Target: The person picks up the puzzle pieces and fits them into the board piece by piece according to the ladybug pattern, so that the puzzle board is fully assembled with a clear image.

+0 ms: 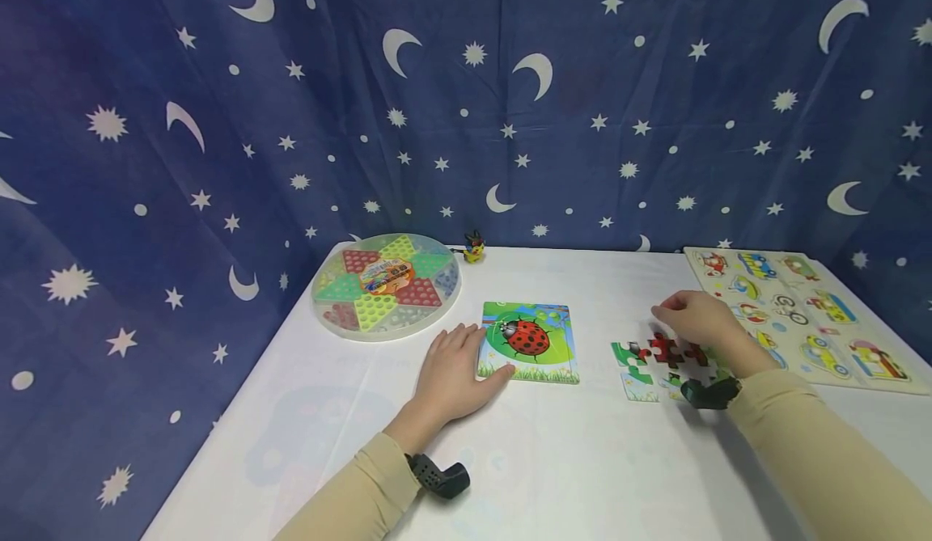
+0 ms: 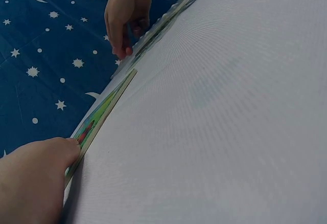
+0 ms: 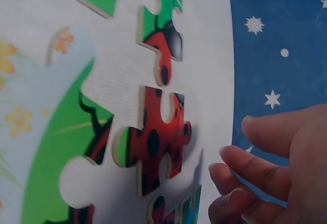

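Note:
A square ladybug puzzle board (image 1: 559, 347) lies on the table, its picture whole. My left hand (image 1: 453, 371) rests at its left side, fingers along that edge and thumb at the bottom edge; in the left wrist view, the left hand (image 2: 38, 175) touches the board's near end. Over a group of loose puzzle pieces hovers my right hand (image 1: 702, 320), fingers loosely bent, holding nothing. Below it is a red spotted puzzle piece (image 1: 666, 349). Close up in the right wrist view, this red piece (image 3: 153, 139) lies beside the right hand (image 3: 276, 168), whose thumb and fingertips stand apart.
A round board with a coloured star pattern (image 1: 437, 314) lies at the back left, a small yellow and black figure (image 1: 473, 247) beside it. On the right is a large board with vehicle pictures (image 1: 790, 330). A blue star-and-moon curtain (image 1: 437, 104) hangs behind the white table (image 1: 553, 468).

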### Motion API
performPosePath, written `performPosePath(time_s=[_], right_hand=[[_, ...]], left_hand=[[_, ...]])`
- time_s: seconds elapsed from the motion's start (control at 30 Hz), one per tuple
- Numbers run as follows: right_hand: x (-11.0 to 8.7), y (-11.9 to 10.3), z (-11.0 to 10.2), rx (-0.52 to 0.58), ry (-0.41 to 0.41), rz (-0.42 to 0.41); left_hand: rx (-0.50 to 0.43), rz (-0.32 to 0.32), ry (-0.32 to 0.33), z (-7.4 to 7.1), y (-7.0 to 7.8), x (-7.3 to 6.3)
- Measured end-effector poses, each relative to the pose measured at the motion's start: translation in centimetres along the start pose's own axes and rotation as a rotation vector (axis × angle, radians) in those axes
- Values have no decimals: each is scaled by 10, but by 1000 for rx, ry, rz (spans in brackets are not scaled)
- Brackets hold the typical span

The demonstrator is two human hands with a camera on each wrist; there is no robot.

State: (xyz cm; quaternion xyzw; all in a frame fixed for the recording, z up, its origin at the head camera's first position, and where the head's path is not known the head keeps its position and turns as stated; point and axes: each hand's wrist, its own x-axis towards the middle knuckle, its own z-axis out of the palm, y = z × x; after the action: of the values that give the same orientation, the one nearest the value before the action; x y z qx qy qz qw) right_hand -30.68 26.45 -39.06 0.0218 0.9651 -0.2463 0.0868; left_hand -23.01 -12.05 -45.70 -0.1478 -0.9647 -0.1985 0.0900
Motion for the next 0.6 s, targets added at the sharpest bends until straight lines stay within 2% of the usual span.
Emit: performPosePath(time_s=[0.2,0.5,0.6], right_hand=[[0,5,-8,-6,8,-8],[1,14,-14,-40,14,53],[1,16,-13,-46,6,97]], left_hand=[[4,-5,0,1,-1,0],[11,-4,1,2,-1,1],[10,-5,0,2,-1,1]])
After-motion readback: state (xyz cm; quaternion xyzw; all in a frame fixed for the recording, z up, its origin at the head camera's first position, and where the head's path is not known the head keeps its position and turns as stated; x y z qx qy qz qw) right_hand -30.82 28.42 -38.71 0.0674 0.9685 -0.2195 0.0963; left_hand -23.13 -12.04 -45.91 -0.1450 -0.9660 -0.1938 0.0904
